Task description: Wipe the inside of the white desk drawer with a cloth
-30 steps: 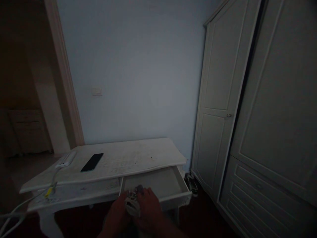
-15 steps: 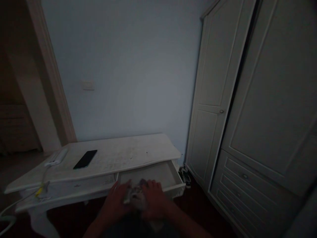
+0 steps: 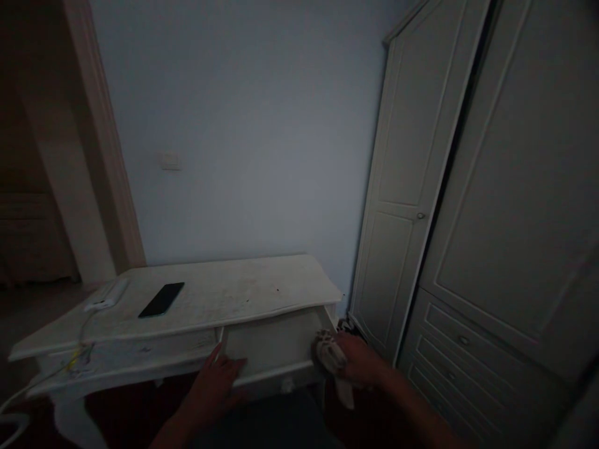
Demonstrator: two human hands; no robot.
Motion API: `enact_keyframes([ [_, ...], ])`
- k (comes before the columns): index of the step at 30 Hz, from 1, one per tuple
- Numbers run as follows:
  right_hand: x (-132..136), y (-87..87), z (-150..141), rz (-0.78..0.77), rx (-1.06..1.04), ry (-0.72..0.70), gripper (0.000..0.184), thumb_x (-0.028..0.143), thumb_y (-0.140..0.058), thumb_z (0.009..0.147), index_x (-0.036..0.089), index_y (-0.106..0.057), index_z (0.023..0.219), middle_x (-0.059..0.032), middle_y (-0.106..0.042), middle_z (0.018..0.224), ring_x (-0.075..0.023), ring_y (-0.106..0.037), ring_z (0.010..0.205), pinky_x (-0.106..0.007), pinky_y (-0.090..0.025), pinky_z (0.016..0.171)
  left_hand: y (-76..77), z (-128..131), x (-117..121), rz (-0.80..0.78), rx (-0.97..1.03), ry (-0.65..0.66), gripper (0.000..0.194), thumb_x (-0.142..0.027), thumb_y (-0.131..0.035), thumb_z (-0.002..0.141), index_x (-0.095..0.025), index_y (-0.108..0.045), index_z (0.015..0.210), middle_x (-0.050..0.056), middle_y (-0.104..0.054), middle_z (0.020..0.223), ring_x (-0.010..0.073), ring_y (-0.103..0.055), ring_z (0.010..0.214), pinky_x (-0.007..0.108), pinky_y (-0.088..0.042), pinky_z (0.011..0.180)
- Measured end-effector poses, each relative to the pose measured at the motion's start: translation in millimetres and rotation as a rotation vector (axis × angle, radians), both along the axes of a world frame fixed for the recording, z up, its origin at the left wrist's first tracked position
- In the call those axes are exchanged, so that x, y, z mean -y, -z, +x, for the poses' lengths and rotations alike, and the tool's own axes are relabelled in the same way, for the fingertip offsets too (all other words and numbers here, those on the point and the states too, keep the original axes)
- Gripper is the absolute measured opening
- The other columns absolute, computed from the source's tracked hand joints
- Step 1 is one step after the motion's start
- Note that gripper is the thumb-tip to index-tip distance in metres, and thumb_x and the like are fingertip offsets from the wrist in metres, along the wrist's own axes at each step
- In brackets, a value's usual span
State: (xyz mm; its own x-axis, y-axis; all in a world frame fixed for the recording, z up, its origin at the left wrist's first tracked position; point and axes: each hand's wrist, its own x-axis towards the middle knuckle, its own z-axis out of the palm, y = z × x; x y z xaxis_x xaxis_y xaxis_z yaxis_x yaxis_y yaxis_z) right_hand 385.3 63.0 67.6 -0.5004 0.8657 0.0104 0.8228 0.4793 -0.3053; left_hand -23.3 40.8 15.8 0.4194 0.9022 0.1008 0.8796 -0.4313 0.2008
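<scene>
At the right end of the pulled-out drawer [image 3: 276, 348], my right hand [image 3: 362, 362] is closed around a bunched patterned cloth [image 3: 330, 352]. Part of the cloth hangs down in front of the drawer; its exact kind is hard to make out in the dim light. My left hand [image 3: 218, 377] is at the drawer's left front corner, empty, with its fingers stretched apart. The drawer is in the white desk [image 3: 243, 284], and its pale bottom shows between my two hands.
A dark phone [image 3: 161, 300] lies on the desktop's left part, near a white power strip [image 3: 107, 295] with a cord running off the front edge. A white wardrobe [image 3: 397, 249] stands on the right, with shoes [image 3: 345, 325] on the floor beside it.
Both hands were together on the cloth over the drawer's front. Now my right hand has carried it to the right, and my left hand has let go and moved left.
</scene>
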Motion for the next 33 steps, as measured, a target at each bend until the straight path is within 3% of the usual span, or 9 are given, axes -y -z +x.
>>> enact_keyframes([
  [3,-0.3,13.9,-8.7,0.037,0.031,0.045,0.078,0.037,-0.077,0.069,0.019,-0.06,0.143,-0.0191,-0.063,0.139,-0.0401,-0.057,0.128,-0.049,-0.041,0.108,-4.1,3.5,-0.4,-0.018,-0.016,0.003,0.055,-0.037,-0.075,0.083,-0.028,-0.069,0.137,0.011,-0.076,0.131,0.0335,-0.066,0.128,0.065,-0.01,0.13],
  [9,4.2,44.7,-127.3,0.125,-0.037,-0.079,0.1,0.048,-0.087,0.06,0.02,-0.053,0.149,-0.0201,-0.058,0.141,-0.0418,-0.053,0.126,-0.054,-0.04,0.109,13.2,-5.4,-1.4,0.019,0.153,0.02,0.078,-0.047,-0.084,0.078,-0.032,-0.058,0.151,0.013,-0.065,0.15,0.0403,-0.053,0.144,0.069,-0.005,0.13],
  [13,11.4,17.7,-161.8,0.266,-0.185,-0.125,0.08,0.048,-0.084,0.07,0.024,-0.056,0.142,-0.0136,-0.061,0.129,-0.0333,-0.057,0.114,-0.042,-0.046,0.096,13.3,-11.8,8.7,-0.207,0.582,0.08,0.112,-0.074,-0.083,0.072,-0.031,-0.038,0.164,0.015,-0.049,0.165,0.0433,-0.041,0.152,0.064,-0.025,0.128],
  [16,15.6,-19.2,-165.3,0.549,-0.139,-0.277,0.073,0.04,-0.081,0.08,0.03,-0.053,0.147,-0.0128,-0.061,0.132,-0.0321,-0.053,0.116,-0.043,-0.043,0.098,-17.4,-5.1,13.5,-0.27,0.953,0.038,0.097,-0.08,-0.06,0.09,-0.026,-0.034,0.166,0.014,-0.05,0.163,0.0346,-0.041,0.154,0.051,-0.03,0.129],
  [19,11.8,-48.2,-166.0,0.718,-0.073,-0.484,0.064,0.026,-0.066,0.096,0.033,-0.044,0.156,-0.0119,-0.064,0.133,-0.0292,-0.053,0.117,-0.046,-0.039,0.101,-59.4,6.3,9.6,-0.195,1.135,-0.139,0.089,-0.074,-0.07,0.087,-0.025,-0.047,0.157,0.013,-0.059,0.155,0.0351,-0.042,0.153,0.05,-0.032,0.127],
  [23,1.4,-65.0,-155.5,0.554,-0.112,-0.511,0.101,0.025,-0.076,0.084,0.03,-0.021,0.168,-0.0148,-0.055,0.152,-0.0336,-0.048,0.13,-0.052,-0.033,0.111,-96.4,14.5,3.2,-0.344,1.198,-0.107,0.076,-0.059,-0.086,0.077,-0.021,-0.061,0.138,0.013,-0.071,0.134,0.0343,-0.068,0.123,0.045,-0.055,0.104],
  [27,-5.1,-80.8,-123.0,0.194,-0.255,-0.47,0.14,0.043,-0.095,0.063,0.028,-0.008,0.172,-0.0174,-0.031,0.171,-0.04,-0.032,0.152,-0.055,-0.023,0.124,-112.0,15.0,3.9,-0.184,1.108,-0.038,0.047,-0.042,-0.089,0.07,-0.022,-0.069,0.106,0.003,-0.074,0.099,0.0265,-0.069,0.098,0.034,-0.056,0.086],
  [30,-7.7,-97.8,-103.6,-0.064,-0.367,-0.428,0.14,0.056,-0.097,0.059,0.025,-0.019,0.171,-0.018,-0.033,0.171,-0.0391,-0.034,0.154,-0.053,-0.026,0.125,-123.0,17.7,6.8,-0.109,1.093,-0.032,0.036,-0.038,-0.089,0.068,-0.022,-0.067,0.093,-0.002,-0.066,0.083,0.0205,-0.064,0.082,0.028,-0.051,0.072],
  [33,-10.3,-109.0,-105.4,-0.107,-0.472,-0.377,0.113,0.056,-0.096,0.062,0.026,-0.047,0.159,-0.0134,-0.054,0.157,-0.0346,-0.05,0.141,-0.048,-0.036,0.119,-134.1,25.8,9.8,-0.117,1.161,-0.056,0.04,-0.04,-0.091,0.066,-0.023,-0.065,0.09,-0.004,-0.065,0.079,0.0191,-0.063,0.076,0.027,-0.05,0.067],
])
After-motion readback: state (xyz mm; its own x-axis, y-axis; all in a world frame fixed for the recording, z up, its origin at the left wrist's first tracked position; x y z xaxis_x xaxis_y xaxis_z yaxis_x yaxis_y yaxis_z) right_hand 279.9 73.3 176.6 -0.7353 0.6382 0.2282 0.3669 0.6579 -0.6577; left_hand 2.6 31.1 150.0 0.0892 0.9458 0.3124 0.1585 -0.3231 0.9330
